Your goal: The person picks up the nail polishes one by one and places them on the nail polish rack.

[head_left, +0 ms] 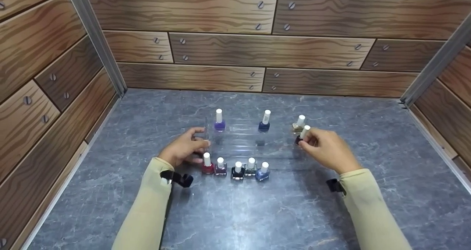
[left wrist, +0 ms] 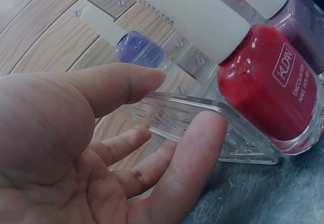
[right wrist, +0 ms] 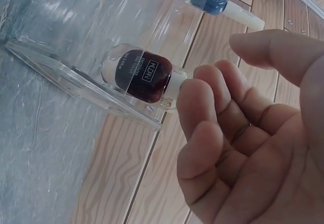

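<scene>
My right hand (head_left: 325, 147) pinches a dark red nail polish bottle (right wrist: 147, 77) at the right end of a clear stepped display rack (head_left: 239, 145); curled fingers hide much of its white cap in the right wrist view. A gold nail polish (head_left: 298, 124) stands just behind it. At the rack's left end, my left hand (head_left: 186, 147) has its fingers spread loosely around the clear side panel (left wrist: 187, 102), fingertips right at its edge. Close by that hand are a red nail polish (left wrist: 276, 82) in front and a purple one (left wrist: 139, 49) at the back.
A navy nail polish (head_left: 264, 125) stands mid-back on the rack. Along the front are mauve (head_left: 220, 167), black (head_left: 238, 171), grey (head_left: 251, 167) and blue (head_left: 262, 172) bottles. Wood-patterned walls (head_left: 220, 51) enclose the grey marbled tabletop (head_left: 235, 213).
</scene>
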`<state>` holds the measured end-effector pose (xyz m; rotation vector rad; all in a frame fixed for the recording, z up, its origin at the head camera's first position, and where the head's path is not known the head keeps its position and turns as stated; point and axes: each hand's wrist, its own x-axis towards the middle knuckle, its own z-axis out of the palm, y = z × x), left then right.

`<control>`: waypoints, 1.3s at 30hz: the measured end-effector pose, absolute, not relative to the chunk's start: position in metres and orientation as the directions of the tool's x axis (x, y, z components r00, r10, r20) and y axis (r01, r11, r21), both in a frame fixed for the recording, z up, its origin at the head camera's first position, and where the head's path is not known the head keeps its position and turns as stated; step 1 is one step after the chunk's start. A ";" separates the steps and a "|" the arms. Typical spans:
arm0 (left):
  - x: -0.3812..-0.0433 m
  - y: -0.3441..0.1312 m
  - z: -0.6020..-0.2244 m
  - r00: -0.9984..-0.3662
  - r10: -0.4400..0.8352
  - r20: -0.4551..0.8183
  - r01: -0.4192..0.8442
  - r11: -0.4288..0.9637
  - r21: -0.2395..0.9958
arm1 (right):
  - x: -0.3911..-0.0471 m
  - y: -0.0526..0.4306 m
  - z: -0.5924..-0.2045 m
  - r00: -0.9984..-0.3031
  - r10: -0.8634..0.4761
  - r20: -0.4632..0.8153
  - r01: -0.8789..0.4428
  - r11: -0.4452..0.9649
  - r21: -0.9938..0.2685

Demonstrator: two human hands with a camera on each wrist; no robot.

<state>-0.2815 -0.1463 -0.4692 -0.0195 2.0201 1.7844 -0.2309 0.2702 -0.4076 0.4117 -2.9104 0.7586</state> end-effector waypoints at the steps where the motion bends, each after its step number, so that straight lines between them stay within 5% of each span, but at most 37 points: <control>1: -0.282 -0.146 -0.469 -0.902 0.277 -0.331 -0.295 0.165 0.941 | -0.231 0.270 -0.408 -0.958 -0.232 0.167 -0.283 0.839 -0.465; 23: -0.284 -0.146 -0.471 -0.904 0.269 -0.331 -0.297 0.161 0.941 | -0.231 0.262 -0.415 -0.954 -0.264 0.142 -0.300 0.839 -0.454; 32: -0.284 -0.147 -0.471 -0.900 0.287 -0.328 -0.291 0.162 0.943 | -0.229 0.237 -0.429 -0.850 -0.519 0.089 -0.493 0.723 -0.485; 39: -0.283 -0.147 -0.470 -0.902 0.280 -0.328 -0.291 0.167 0.942 | -0.230 0.223 -0.445 -0.781 -0.622 0.047 -0.525 0.614 -0.589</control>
